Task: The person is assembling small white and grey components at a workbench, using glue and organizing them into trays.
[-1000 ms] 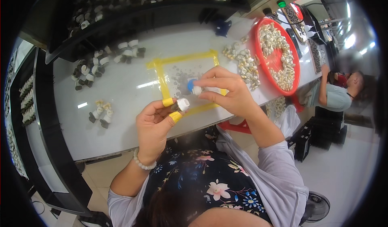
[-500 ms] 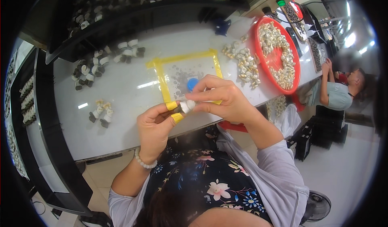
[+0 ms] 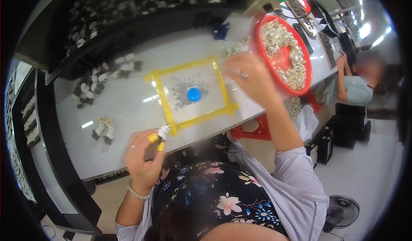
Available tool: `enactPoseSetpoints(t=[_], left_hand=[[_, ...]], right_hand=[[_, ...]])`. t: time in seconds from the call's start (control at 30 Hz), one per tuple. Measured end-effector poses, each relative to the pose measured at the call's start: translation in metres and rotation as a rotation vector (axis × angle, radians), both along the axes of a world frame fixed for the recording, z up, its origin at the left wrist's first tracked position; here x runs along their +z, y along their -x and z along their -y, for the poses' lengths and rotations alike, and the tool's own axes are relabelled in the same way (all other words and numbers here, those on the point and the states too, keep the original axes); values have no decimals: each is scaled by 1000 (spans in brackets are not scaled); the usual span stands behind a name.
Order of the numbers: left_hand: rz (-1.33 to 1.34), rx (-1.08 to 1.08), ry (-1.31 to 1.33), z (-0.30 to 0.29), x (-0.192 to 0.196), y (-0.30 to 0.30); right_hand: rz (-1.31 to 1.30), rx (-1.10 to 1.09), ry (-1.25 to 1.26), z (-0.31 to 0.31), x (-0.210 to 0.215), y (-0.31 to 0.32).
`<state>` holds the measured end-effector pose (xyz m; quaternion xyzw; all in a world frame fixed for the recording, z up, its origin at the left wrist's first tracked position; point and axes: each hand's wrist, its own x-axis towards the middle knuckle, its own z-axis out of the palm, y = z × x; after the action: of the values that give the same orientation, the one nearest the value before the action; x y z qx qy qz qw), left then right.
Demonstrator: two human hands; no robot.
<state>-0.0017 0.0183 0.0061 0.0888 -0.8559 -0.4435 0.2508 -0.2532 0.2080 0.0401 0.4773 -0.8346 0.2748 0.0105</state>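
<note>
A white worktable [image 3: 128,108] carries a yellow tape square [image 3: 191,93], blue cap [image 3: 194,94], red tray [image 3: 283,63] and scattered small parts [image 3: 103,129].

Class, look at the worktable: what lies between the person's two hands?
In the head view, between the left hand, which pinches a small white part, and the right hand lies the yellow taped square, with a blue cap inside it.

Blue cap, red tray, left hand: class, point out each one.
blue cap [image 3: 194,94], head view, centre of its top.
red tray [image 3: 285,55], head view, bare red floor.
left hand [image 3: 142,155], head view, back of the hand.
</note>
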Motion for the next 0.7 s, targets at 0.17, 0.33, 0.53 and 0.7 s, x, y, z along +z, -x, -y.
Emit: enactPoseSetpoints(t=[0.17, 0.33, 0.53, 0.7], left_hand=[[28, 241, 329, 23, -9, -28], [79, 437, 339, 31, -9, -33], [35, 431, 311, 41, 9, -25], [186, 366, 543, 94, 22, 11]], right_hand=[[-262, -270, -152, -11, -2, 30], [-259, -269, -126, -5, -15, 27], [-209, -212, -34, -4, -11, 1], [-362, 53, 5, 0, -13, -25]])
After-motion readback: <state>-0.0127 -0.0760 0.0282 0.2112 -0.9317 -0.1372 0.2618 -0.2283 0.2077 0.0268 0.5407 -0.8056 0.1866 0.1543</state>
